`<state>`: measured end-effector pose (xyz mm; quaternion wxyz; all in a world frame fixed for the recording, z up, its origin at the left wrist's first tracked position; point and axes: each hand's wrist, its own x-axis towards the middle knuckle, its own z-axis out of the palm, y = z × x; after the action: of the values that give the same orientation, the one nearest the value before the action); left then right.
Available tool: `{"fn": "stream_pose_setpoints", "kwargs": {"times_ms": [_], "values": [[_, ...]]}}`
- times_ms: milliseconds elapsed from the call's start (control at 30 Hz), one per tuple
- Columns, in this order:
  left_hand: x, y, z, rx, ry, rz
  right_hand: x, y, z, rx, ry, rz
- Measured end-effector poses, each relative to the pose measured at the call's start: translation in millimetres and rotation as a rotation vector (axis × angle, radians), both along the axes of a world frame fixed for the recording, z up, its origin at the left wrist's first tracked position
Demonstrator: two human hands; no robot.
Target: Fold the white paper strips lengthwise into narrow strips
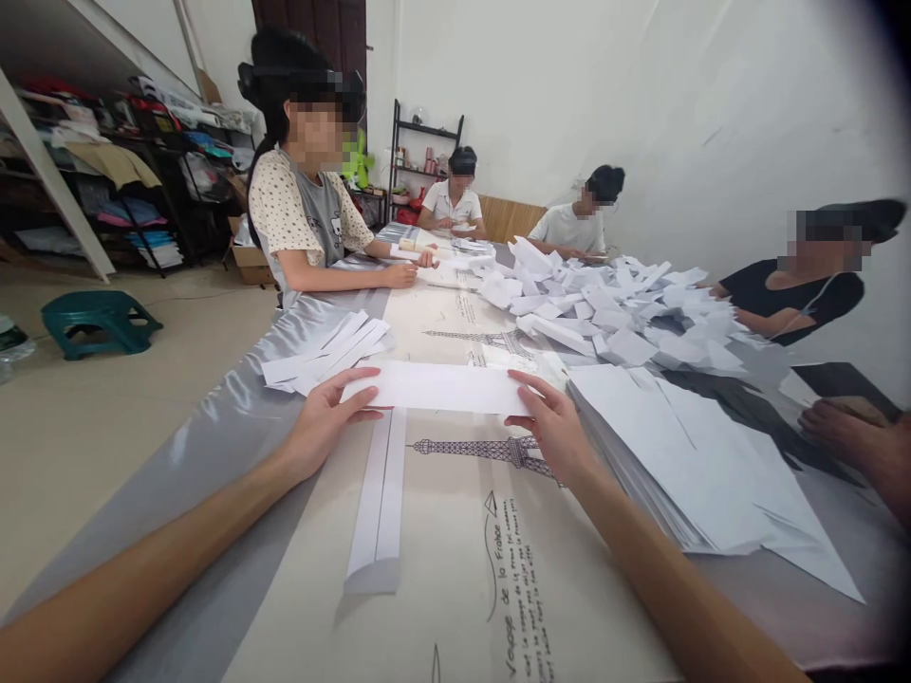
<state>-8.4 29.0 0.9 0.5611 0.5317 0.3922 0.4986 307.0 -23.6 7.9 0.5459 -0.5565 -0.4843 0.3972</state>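
Observation:
Between my two hands a white folded paper strip (441, 387) is held level above the table. My left hand (331, 413) pinches its left end between thumb and fingers. At the right end, the thumb and fingers of my right hand (551, 417) close on the paper. A second folded paper strip (376, 512), with a line down its length, lies on the tablecloth below, its top end hidden behind the held one. Just beyond my left hand is a loose pile of paper strips (327, 351). A stack of white paper sheets (697, 465) lies right of my right hand.
A big heap of folded papers (604, 304) covers the table's far right. Several people sit around the table, one (313, 209) at the left side. Another person's hand (846, 427) is at the right edge. A green stool (103, 318) stands on the floor at left.

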Motion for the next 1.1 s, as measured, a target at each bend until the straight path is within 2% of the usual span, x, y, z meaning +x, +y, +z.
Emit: {"fn": "stream_pose_setpoints", "kwargs": {"times_ms": [133,267,633,767,933,1100], "values": [[-1,1,-2.7,0.000,0.031,0.009,-4,0,0.6,0.024,0.037,0.033],[-5,5,-5.6,0.033,0.087,0.012,-3,-2,3.2,0.012,-0.005,0.009],[-11,10,-1.7,-0.011,0.140,-0.025,9,-1,10.5,-0.004,-0.056,0.056],[-16,16,-4.7,0.010,0.154,-0.015,10,0,12.2,-0.045,-0.033,0.121],[-18,18,-6.2,0.024,0.147,-0.009,11,0,13.3,-0.079,-0.001,0.118],[-17,17,-6.2,0.081,0.200,0.033,11,1,13.8,-0.051,0.083,0.178]]}}
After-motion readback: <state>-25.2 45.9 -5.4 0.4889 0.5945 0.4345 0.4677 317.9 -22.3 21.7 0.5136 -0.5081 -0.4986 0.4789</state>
